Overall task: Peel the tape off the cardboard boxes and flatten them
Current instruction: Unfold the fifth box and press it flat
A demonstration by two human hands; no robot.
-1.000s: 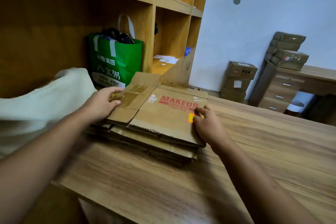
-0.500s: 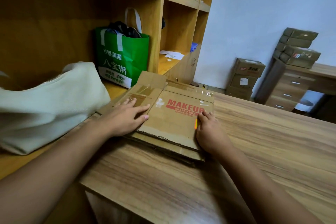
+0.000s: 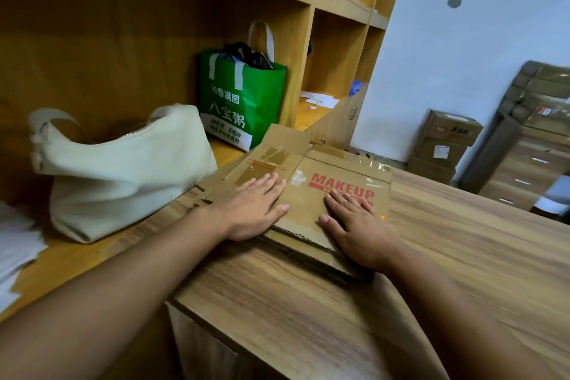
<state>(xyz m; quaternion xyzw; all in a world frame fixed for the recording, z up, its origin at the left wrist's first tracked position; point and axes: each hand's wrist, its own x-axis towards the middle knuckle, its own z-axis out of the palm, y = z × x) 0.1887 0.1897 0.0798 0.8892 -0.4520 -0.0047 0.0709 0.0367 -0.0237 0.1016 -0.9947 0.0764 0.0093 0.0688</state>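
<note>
Left hand (image 3: 257, 210) and right hand (image 3: 359, 230) press flat, fingers straight and released, on the flattened brown cardboard box printed MAKEUP (image 3: 311, 194). It tops a stack on the wood-grain surface (image 3: 462, 256).

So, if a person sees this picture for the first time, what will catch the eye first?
First come the two hands: the left hand and the right hand lie with straight fingers on the flattened cardboard box printed MAKEUP in red, at the left edge of the wooden table. Behind it, a bright green bag stands in the shelf, with a cream handbag to its left.
</note>
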